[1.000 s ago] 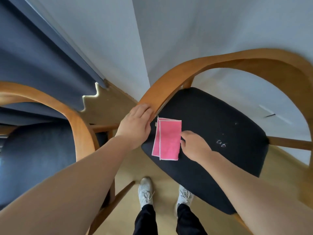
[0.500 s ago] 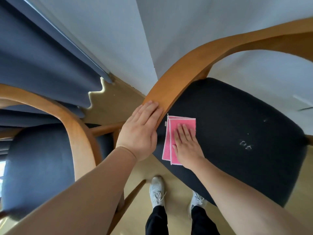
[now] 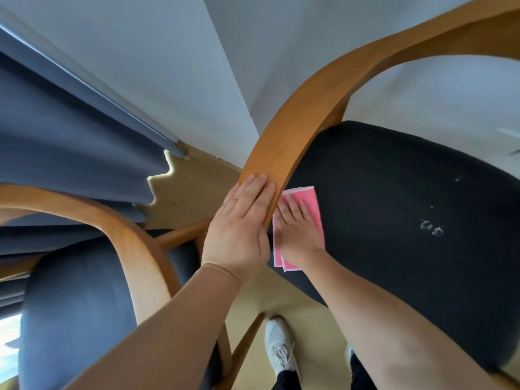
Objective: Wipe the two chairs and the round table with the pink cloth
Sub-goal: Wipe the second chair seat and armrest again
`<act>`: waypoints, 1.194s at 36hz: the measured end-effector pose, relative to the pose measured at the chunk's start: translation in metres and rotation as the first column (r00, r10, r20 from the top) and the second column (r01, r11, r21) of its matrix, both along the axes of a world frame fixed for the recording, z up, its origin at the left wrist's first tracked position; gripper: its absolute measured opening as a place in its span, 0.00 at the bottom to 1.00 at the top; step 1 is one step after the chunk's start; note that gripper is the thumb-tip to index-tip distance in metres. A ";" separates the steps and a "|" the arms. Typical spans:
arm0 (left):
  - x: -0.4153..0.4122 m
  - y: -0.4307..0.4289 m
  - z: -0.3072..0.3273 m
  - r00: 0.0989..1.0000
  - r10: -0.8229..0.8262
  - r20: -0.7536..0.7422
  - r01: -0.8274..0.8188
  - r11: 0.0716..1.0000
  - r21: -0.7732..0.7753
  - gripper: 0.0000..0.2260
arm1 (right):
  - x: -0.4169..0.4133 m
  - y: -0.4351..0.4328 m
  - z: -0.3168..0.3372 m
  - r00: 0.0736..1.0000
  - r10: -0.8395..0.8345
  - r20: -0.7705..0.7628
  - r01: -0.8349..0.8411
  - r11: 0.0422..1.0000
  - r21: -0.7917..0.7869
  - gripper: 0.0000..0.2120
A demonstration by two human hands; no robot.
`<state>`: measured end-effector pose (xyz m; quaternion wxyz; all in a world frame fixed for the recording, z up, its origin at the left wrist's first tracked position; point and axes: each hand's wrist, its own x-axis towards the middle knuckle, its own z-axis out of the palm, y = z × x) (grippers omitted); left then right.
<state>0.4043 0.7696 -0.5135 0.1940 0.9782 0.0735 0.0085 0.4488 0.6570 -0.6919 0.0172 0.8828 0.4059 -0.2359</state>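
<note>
Risk of skimming past the white specks (image 3: pixel 432 228) at 3 o'clock, with right hand (image 3: pixel 298 232) spread flat on pink cloth (image 3: pixel 308 199), left hand (image 3: pixel 242 229) flat steadying the armrest (image 3: pixel 277 164)

Left hand (image 3: pixel 239 232) — palm down, fingers straight and together, tips pointing to the far side, pressed flat upon a curved surface; forearm running back to the near left. Right hand (image 3: pixel 298 232) just to its right, likewise flat and palm down, fingers slightly spread — its near-left edge partly hidden behind the left hand. Right forearm bare, stretching toward the near right.
</note>
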 end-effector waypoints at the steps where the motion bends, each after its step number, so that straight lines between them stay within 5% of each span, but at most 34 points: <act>1: 0.000 0.000 0.000 1.000 0.000 0.002 0.000 1.000 -0.001 0.22 | -0.006 -0.001 -0.003 0.999 0.046 0.004 -0.046 0.999 0.009 0.44; 3: 0.000 0.000 -0.001 1.000 -0.003 -0.007 0.003 1.000 0.000 0.22 | -0.019 -0.007 -0.006 0.993 0.121 0.005 -0.121 0.993 -0.001 0.49; 9: 0.000 0.000 0.000 1.000 -0.012 -0.009 0.012 1.000 0.009 0.22 | -0.050 -0.039 -0.003 0.998 0.060 0.010 -0.061 0.986 0.156 0.30; 16: 0.000 0.001 -0.002 1.000 -0.011 -0.020 0.011 1.000 0.014 0.22 | -0.048 -0.055 -0.001 1.000 0.020 -0.024 -0.019 0.999 0.046 0.49; 22: 0.000 0.001 -0.001 1.000 -0.011 -0.015 0.011 1.000 0.012 0.22 | -0.039 -0.048 -0.003 0.999 0.033 0.000 -0.033 0.998 0.044 0.32; 34: 0.001 -0.001 0.002 1.000 0.009 0.009 -0.009 1.000 -0.012 0.22 | 0.018 0.018 -0.020 1.000 0.002 0.011 -0.002 0.999 0.051 0.35; 39: 0.001 -0.001 0.002 1.000 -0.004 -0.006 0.004 1.000 0.009 0.22 | -0.017 -0.008 -0.010 0.988 0.146 0.047 -0.148 0.988 0.036 0.45; 43: 0.001 -0.001 0.003 0.999 -0.011 -0.038 0.012 0.999 0.033 0.22 | -0.046 -0.047 -0.005 0.994 0.111 0.023 -0.113 0.985 0.129 0.34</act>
